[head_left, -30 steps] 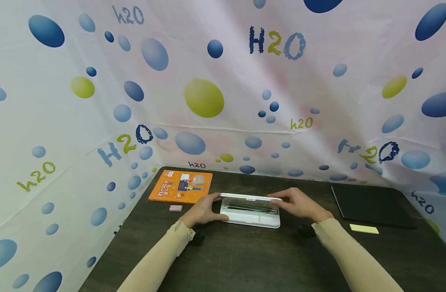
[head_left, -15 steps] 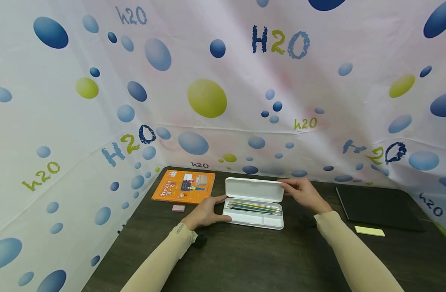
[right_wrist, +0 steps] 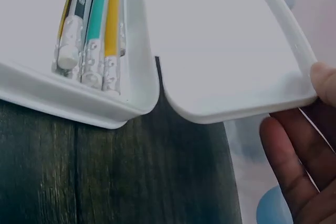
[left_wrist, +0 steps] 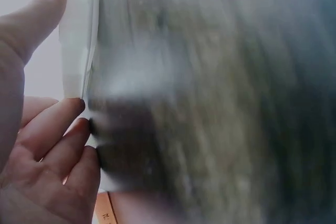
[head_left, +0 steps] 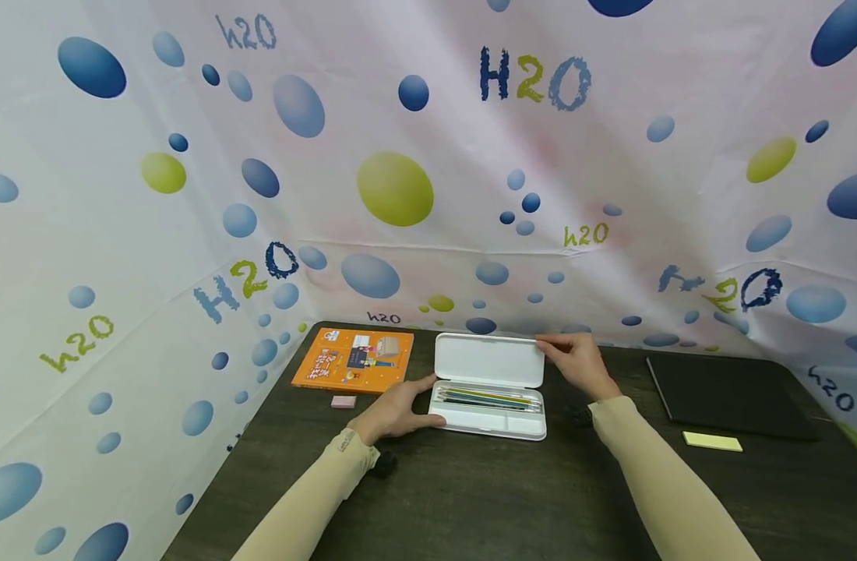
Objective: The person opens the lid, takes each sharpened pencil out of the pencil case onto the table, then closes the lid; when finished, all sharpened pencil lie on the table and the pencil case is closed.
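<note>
A white pencil case (head_left: 470, 424) lies on the dark table with its lid (head_left: 488, 361) raised behind it. Several pencils (head_left: 488, 400) fill the rear compartment; yellow and green ones with white erasers show in the right wrist view. My left hand (head_left: 396, 409) holds the case's left end, thumb at the front corner and fingers behind. With thumb and fingers, my right hand (head_left: 579, 365) pinches the lid's upper right corner. In the right wrist view, the thumb sits on the lid's inner face (right_wrist: 231, 45) and the fingers lie beneath it.
An orange book (head_left: 354, 360) lies at the back left, with a small pink eraser (head_left: 343, 402) in front of it. On the right are a flat black rectangular item (head_left: 730, 396) and a yellow pad (head_left: 712, 442). A printed cloth wall (head_left: 400, 257) rises behind the table.
The lid has swung up and back from nearly closed, exposing the pencils. My right hand moved backward with it, while the left hand stayed at the case's left end.
</note>
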{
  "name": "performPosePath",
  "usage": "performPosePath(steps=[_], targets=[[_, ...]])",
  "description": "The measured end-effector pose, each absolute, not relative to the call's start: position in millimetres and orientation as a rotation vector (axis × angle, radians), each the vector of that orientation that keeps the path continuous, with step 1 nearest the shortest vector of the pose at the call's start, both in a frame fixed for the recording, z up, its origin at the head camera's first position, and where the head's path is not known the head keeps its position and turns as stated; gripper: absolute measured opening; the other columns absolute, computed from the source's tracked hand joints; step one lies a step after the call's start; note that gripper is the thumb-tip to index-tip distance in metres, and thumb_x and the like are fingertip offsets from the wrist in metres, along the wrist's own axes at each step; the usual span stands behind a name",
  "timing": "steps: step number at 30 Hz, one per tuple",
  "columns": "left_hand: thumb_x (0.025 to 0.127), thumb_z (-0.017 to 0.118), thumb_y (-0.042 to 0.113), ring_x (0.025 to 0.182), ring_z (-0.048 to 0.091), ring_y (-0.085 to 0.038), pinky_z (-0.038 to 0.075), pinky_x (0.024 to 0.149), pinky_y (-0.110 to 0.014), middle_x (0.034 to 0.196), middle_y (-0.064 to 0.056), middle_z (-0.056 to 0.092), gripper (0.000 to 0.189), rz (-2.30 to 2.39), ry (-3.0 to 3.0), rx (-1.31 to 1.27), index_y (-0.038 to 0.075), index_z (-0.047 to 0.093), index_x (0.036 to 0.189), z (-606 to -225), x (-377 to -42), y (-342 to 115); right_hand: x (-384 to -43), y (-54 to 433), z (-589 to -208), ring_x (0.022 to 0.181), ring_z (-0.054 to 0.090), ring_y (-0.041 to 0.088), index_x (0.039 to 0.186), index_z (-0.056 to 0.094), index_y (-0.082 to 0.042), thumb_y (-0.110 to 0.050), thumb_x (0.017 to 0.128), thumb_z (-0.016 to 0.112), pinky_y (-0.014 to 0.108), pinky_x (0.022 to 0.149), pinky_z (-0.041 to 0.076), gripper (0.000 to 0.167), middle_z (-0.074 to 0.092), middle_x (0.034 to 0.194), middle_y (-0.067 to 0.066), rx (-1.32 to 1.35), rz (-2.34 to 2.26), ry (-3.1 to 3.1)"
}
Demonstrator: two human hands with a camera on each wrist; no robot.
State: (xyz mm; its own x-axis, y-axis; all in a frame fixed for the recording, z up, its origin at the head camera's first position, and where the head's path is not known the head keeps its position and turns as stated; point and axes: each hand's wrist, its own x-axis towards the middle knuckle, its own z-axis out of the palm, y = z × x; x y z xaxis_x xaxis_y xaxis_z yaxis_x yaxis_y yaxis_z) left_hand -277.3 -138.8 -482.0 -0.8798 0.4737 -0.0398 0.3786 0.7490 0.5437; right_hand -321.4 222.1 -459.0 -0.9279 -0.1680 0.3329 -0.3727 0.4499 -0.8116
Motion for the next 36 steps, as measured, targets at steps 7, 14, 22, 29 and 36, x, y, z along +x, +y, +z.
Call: performPosePath(steps=[7,14,22,29,36], targets=[[0.089,0.066,0.056,0.139,0.042,-0.028,0.039,0.111,-0.044,0.158,-0.012,0.036,0.092,0.641,2.766,0.78,0.008,0.029,0.157,-478,-276,-135,-328,220,-467,0.09,0.07,0.031,0.118,0.074,-0.005,-0.016,0.098,0.066,0.031,0.069,0.058,0.024,0.071,0.114,0.018,0.408,1.329,-2.527],[0.091,0.065,0.055,0.145,0.033,-0.025,0.033,0.116,-0.043,0.162,-0.009,0.028,0.088,0.632,2.767,0.848,0.008,0.03,0.157,-479,-275,-134,-332,221,-473,0.099,0.067,0.03,0.118,0.074,-0.006,-0.016,0.098,0.065,0.041,0.074,0.058,0.024,0.071,0.116,0.017,0.372,1.269,-2.537],[0.091,0.062,0.059,0.148,0.024,-0.032,0.029,0.117,-0.047,0.165,-0.013,0.017,0.089,0.483,2.874,0.961,0.008,0.029,0.157,-479,-276,-137,-336,220,-477,0.099,0.067,0.03,0.118,0.075,-0.007,-0.019,0.098,0.066,0.044,0.076,0.058,0.025,0.071,0.115,0.016,0.367,1.295,-2.531],[0.094,0.058,0.06,0.15,0.015,-0.037,0.025,0.118,-0.05,0.167,-0.007,0.01,0.088,0.391,2.879,1.02,0.006,0.029,0.157,-478,-277,-140,-340,218,-480,0.095,0.067,0.028,0.119,0.074,-0.007,-0.018,0.099,0.065,0.038,0.072,0.056,0.025,0.071,0.115,0.016,0.355,1.305,-2.56],[0.096,0.051,0.063,0.151,0.015,-0.031,0.025,0.119,-0.047,0.167,-0.001,0.007,0.086,0.345,2.844,0.99,0.01,0.026,0.158,-478,-278,-139,-340,218,-482,0.096,0.066,0.03,0.121,0.072,-0.004,-0.015,0.1,0.063,0.038,0.074,0.055,0.026,0.07,0.117,0.018,0.352,1.289,-2.602]])
